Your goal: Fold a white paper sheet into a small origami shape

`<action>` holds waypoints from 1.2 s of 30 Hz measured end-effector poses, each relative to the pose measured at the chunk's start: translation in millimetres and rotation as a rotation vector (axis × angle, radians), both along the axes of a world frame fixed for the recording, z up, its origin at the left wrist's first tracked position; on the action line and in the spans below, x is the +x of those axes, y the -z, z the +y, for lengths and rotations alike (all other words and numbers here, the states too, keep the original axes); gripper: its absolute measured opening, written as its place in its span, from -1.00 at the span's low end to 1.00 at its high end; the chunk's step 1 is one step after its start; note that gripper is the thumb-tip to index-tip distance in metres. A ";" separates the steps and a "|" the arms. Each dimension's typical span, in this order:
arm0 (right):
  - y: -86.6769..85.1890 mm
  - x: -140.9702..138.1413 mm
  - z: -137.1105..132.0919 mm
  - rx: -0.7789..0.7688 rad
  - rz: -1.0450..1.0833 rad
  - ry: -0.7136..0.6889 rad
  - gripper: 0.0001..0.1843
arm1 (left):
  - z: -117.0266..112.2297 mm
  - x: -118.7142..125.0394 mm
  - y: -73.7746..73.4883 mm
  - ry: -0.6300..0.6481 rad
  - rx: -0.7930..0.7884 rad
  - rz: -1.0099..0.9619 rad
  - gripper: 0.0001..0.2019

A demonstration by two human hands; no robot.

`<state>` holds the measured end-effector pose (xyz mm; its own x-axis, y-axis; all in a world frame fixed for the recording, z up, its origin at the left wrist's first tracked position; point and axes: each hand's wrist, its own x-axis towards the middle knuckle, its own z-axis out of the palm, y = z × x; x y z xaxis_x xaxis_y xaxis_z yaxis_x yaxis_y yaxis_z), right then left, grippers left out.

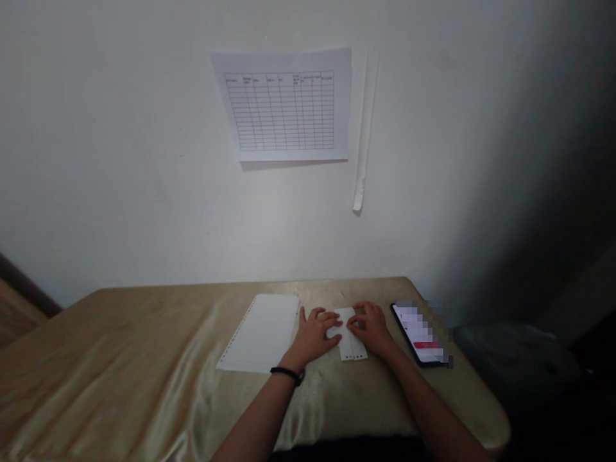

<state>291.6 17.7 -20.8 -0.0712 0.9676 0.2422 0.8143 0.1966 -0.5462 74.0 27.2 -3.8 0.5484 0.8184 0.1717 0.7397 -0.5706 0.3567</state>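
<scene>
A small folded strip of white paper point(350, 343) lies on the table covered in shiny beige cloth point(144, 378). My left hand point(312, 335) rests on the strip's left side, fingers curled and pressing down on it. My right hand point(369, 326) presses on its right side, fingertips bent onto the paper. The two hands nearly meet over the strip. A black band circles my left wrist.
A lined, hole-punched sheet point(262, 332) lies left of my hands. A phone point(420, 333) with a lit screen lies to the right near the table edge. On the wall hang a printed grid chart point(285, 106) and a white strip point(364, 147). A dark object sits at right.
</scene>
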 end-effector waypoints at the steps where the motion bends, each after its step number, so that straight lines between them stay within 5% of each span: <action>1: -0.5 0.2 -0.4 -0.003 0.000 -0.005 -0.89 | -0.1 0.1 -0.2 0.000 -0.001 -0.002 -0.65; 21: -3.0 5.4 -3.2 0.006 0.051 -0.110 -0.93 | 0.1 -0.6 2.0 0.005 0.010 -0.002 -0.63; 29: -3.2 11.2 -3.5 -0.100 0.081 -0.201 -0.90 | -1.4 -0.9 0.6 -0.003 0.014 0.003 -0.65; 36: 1.4 9.9 -2.1 0.033 0.102 -0.160 -0.92 | 2.6 0.1 6.5 -0.044 0.081 0.021 -0.63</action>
